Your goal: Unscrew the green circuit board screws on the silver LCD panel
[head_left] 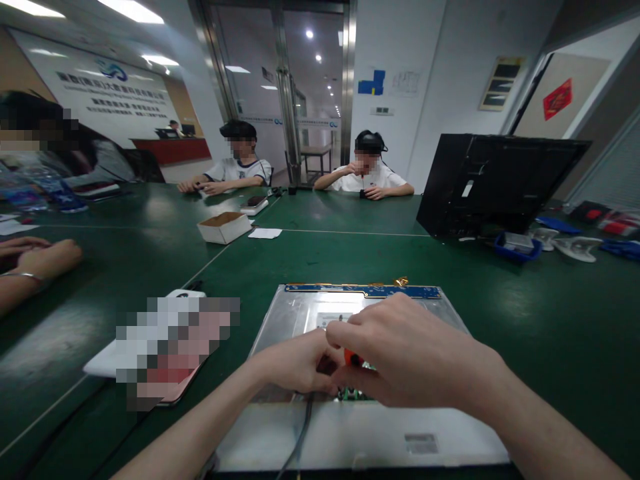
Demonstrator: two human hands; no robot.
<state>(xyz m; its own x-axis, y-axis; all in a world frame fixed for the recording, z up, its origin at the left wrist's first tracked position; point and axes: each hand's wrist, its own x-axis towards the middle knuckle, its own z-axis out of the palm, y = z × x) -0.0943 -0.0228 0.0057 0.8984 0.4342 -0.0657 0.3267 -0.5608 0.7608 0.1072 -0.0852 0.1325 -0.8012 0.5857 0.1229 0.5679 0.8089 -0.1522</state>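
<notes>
In front of me lies a silver metal-backed display panel (285,313) with a blue circuit strip (320,289) along its far edge. A green circuit board (350,395) shows partly under my hands. My right hand (400,353) is closed round a screwdriver (353,358); only a bit of its orange-and-black handle is visible, and its tip is hidden. Close against it, my left hand (305,363) has its fingers curled down at the board; what they pinch, if anything, is covered. A dark cable (301,433) runs from beneath the left hand toward me.
Two phones (175,367) lie left of the panel. Farther off are a small open box (225,228), white paper (265,233), a large black monitor (495,183) and a blue tray (517,247). Other people sit around the green table (350,257); one person's hands (45,260) rest at left.
</notes>
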